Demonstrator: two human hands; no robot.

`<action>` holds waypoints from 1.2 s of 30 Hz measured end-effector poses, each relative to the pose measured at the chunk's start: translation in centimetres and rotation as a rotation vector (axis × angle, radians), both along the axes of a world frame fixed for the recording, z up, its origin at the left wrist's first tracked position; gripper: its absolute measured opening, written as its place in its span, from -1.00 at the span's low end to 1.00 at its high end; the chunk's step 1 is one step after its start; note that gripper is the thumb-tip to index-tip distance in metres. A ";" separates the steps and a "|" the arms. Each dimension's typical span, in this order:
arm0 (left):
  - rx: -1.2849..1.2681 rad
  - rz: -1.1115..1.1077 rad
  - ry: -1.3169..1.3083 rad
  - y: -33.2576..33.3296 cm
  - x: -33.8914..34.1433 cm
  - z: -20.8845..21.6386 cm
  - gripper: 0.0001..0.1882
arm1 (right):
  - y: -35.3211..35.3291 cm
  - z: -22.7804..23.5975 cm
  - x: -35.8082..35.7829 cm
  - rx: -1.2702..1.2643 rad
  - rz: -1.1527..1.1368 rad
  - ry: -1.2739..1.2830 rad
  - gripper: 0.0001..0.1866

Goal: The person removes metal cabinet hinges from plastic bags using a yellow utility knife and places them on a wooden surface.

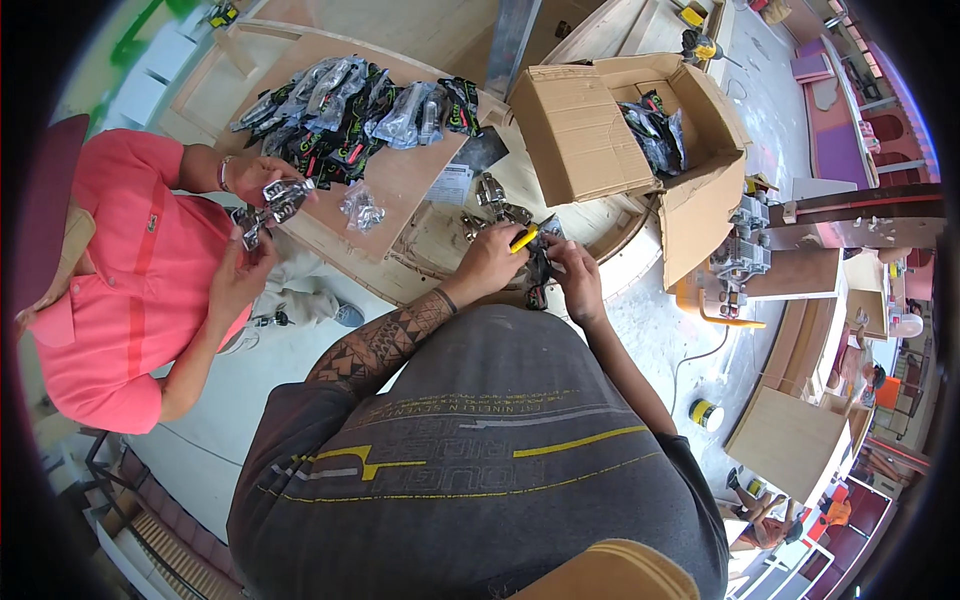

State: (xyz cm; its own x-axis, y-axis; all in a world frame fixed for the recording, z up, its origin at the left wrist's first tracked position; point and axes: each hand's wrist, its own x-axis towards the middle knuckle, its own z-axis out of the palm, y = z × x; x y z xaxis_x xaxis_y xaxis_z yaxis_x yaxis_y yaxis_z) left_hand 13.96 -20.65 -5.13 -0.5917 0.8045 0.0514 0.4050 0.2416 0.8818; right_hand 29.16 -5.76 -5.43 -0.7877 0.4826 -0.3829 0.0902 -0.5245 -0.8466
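My left hand [487, 264], at the end of a tattooed forearm, is closed around a yellow-handled tool [524, 238] that looks like a cutter. Close beside it, my right hand [578, 282] pinches a black and clear plastic packet [538, 272]; what is inside it cannot be made out. Several bare metal cabinet hinges [492, 196] lie on the wood just beyond my left hand. To the left, a person in a coral shirt [130, 270] holds a metal hinge [284, 200] between both hands.
A heap of hinge packets [345, 110] covers part of a brown board [400, 195], with a clear bag [362, 208] nearer me. An open cardboard box [580, 135] with more packets stands at the right. Beyond it are metal parts [742, 245] and a can [706, 415] on the floor.
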 end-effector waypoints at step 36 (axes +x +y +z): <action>0.051 0.002 0.157 0.5 1.3 1.6 -0.77 | -0.8 0.4 -2.0 1.227 0.041 -0.359 -0.87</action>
State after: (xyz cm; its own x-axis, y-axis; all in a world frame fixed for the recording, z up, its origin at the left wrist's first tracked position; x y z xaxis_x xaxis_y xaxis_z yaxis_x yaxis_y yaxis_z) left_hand 15.24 -20.10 -3.52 -0.5747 0.7973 0.1844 0.5388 0.1991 0.8186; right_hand 27.14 -6.56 -5.01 -0.7555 0.6473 0.1010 0.4112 0.5885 -0.6961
